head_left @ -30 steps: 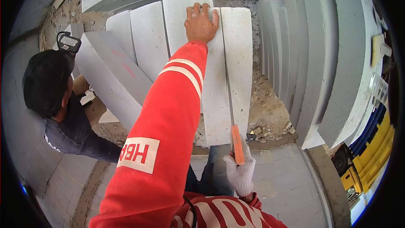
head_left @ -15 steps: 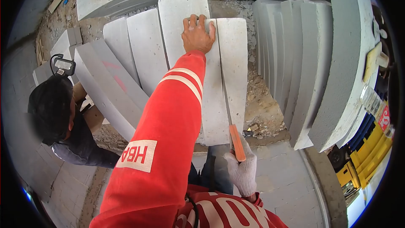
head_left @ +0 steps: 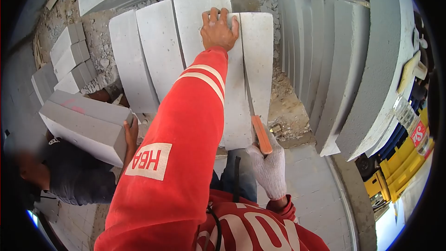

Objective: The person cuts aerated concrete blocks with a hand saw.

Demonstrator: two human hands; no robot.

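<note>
My left hand (head_left: 219, 32), bare and in a red sleeve, rests on the top end of a pale curved concrete block (head_left: 233, 88). Its fingers are spread and slightly bent, the thumb to the right. My right hand (head_left: 269, 169), in a white knit glove, is closed round a tool with an orange wooden handle (head_left: 262, 135) near the lower end of the blocks. The handle points up at a narrow gap beside the right-hand block (head_left: 258, 60); the tool's blade cannot be made out. Left of these stand more pale blocks (head_left: 159, 46).
At left, a co-worker in dark clothing (head_left: 83, 176) holds a grey block with a pink mark (head_left: 86, 121). Stacked curved slabs (head_left: 320, 60) stand at right. Small blocks (head_left: 69, 58) and rubble lie at upper left. A yellow machine (head_left: 395, 176) shows at far right.
The co-worker has taken the pink-marked block away from the row, down and to the left. My hands keep their places on the block and the tool; the view has shifted slightly.
</note>
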